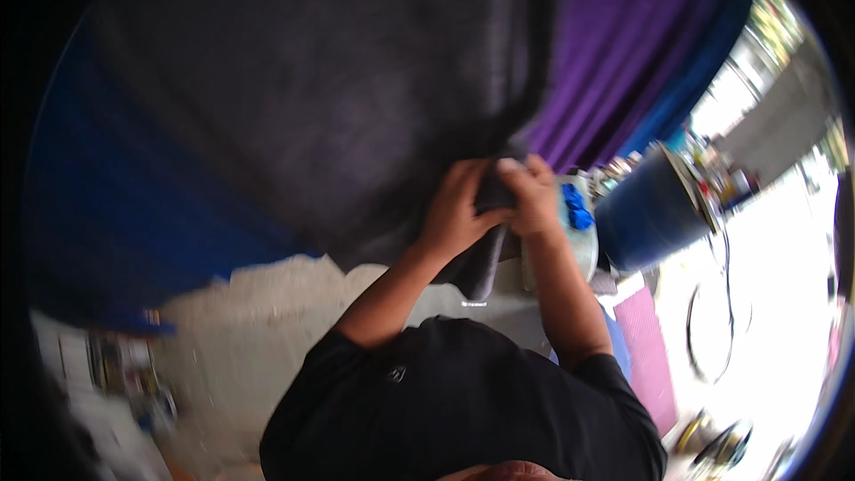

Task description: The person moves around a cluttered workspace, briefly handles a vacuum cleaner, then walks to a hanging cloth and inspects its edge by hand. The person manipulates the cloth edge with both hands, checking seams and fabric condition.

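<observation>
A large dark grey cloth (320, 80) hangs before me and fills most of the upper view. Near its lower right edge, my left hand (461, 204) grips a fold of it. Close beside, my right hand (532, 194) pinches the same gathered edge, thumb on top. The hands almost touch, and a corner of the cloth droops below them. Blue fabric (147, 200) shows past the cloth on the left. To the right hang purple fabric (621, 33) and a darker blue piece. Blur hides the fabric's finer detail.
A blue barrel (651, 210) stands at right, with assorted small items beyond it. Nearer me, a pale surface (586, 247) holds a crumpled bright blue object (576, 206). A pink mat (644, 361) lies below, and a dark cable (729, 307) loops over the bright floor.
</observation>
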The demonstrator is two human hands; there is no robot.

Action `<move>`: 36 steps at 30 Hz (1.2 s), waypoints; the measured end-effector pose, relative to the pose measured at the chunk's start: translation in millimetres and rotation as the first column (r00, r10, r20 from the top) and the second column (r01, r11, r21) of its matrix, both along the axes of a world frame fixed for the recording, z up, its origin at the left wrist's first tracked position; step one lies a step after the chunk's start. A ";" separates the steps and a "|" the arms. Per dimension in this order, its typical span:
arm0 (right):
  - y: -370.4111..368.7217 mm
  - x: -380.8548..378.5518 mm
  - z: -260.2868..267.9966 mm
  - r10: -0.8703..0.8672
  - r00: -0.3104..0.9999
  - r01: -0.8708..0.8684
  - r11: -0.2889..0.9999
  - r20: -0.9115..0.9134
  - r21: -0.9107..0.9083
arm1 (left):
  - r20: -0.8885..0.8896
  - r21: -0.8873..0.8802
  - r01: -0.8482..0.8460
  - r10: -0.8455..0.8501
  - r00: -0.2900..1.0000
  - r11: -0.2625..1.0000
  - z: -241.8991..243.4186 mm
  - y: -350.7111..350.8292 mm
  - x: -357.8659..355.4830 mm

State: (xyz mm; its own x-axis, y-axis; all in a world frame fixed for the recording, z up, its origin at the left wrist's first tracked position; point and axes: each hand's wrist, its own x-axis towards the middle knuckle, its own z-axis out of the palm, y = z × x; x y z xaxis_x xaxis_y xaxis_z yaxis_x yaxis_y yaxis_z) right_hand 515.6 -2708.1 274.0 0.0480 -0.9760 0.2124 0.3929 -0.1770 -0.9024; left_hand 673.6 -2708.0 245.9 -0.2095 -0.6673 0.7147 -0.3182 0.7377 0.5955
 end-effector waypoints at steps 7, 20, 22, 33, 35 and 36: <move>-17.7 34.7 -26.1 0.097 0.992 -0.088 0.990 0.075 -0.115 | -0.036 0.162 -0.106 0.113 0.993 0.981 -30.6 11.4 44.0; -46.8 70.2 -123.3 0.429 0.892 -0.416 0.902 -0.139 0.114 | -0.191 0.093 -0.402 0.413 0.891 0.911 -74.2 33.5 87.6; -45.0 84.0 -133.4 0.457 0.872 -0.444 0.889 -0.177 0.111 | -0.210 0.150 -0.399 0.423 0.881 0.905 -93.6 52.9 107.2; -30.7 96.2 -145.4 0.360 0.898 -0.306 0.924 -0.251 0.229 | 0.746 0.537 -0.600 -0.003 0.666 0.593 -421.9 248.3 234.2; -32.6 94.5 -150.1 0.337 0.897 -0.273 0.931 -0.287 0.241 | 0.641 0.760 -0.650 0.184 0.745 -0.017 -467.0 333.0 232.7; -35.4 93.5 -153.0 0.346 0.897 -0.285 0.929 -0.277 0.237 | 0.631 0.739 -0.649 -0.152 0.761 -0.180 -482.6 369.9 239.0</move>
